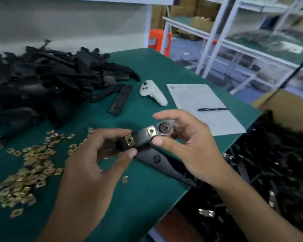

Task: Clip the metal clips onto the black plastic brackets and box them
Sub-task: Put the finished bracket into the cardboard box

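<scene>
At centre frame, your left hand (101, 151) and right hand (187, 145) each pinch the rigid, light black plastic bracket (147, 145) by its brass-coloured metal clips (129, 140); grip those ends, above the green surface (147, 70)

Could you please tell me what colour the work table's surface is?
The table surface is dark green, seen best in the head view, the only one.
</scene>
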Demonstrator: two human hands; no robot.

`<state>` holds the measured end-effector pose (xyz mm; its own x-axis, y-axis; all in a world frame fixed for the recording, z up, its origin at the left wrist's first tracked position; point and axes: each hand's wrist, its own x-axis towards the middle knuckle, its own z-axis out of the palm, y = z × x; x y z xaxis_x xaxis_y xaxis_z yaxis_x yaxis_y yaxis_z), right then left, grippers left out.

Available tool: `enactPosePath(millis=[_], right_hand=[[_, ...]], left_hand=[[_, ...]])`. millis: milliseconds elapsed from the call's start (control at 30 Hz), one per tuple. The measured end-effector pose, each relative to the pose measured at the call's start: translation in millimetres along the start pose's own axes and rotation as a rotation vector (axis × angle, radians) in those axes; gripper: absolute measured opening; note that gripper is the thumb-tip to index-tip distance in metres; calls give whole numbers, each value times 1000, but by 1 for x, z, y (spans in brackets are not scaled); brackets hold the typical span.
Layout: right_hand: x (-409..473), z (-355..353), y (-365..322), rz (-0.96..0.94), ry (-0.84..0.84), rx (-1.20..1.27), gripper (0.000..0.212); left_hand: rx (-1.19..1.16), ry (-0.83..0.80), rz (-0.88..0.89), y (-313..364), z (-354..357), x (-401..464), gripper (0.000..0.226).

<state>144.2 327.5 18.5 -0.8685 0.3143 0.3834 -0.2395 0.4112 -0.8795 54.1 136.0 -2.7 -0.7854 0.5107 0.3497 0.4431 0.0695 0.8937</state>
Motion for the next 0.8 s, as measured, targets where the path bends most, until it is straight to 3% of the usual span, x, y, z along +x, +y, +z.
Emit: enactPosePath(millis=[167,267,333,433,533,633,733,800], right_hand=[[-85,-97,-3,136,416,-111,43],[-125,-143,3,229,607,-233,44],[-146,-166,15,357,719,-371,46],[-171,-185,38,538,800,-576,50],[-178,-184,55,481,774,-692,33],[-152,-156,70,320,650,-594,11],[-103,-109,74,211,466,-495,6],[-66,-70,60,155,347,-459,16]], left_hand=[[67,-222,182,48,116,-3,26],[116,-397,234,64,169,-9,39],[162,-464,271,63,185,-13,45],[137,-467,251,53,175,-14,30],[188,-375,225,34,143,-9,16],[257,-246,159,9,90,-2,22],[257,-57,14,-17,28,-1,32],[285,110,-61,-32,-16,-4,38]])
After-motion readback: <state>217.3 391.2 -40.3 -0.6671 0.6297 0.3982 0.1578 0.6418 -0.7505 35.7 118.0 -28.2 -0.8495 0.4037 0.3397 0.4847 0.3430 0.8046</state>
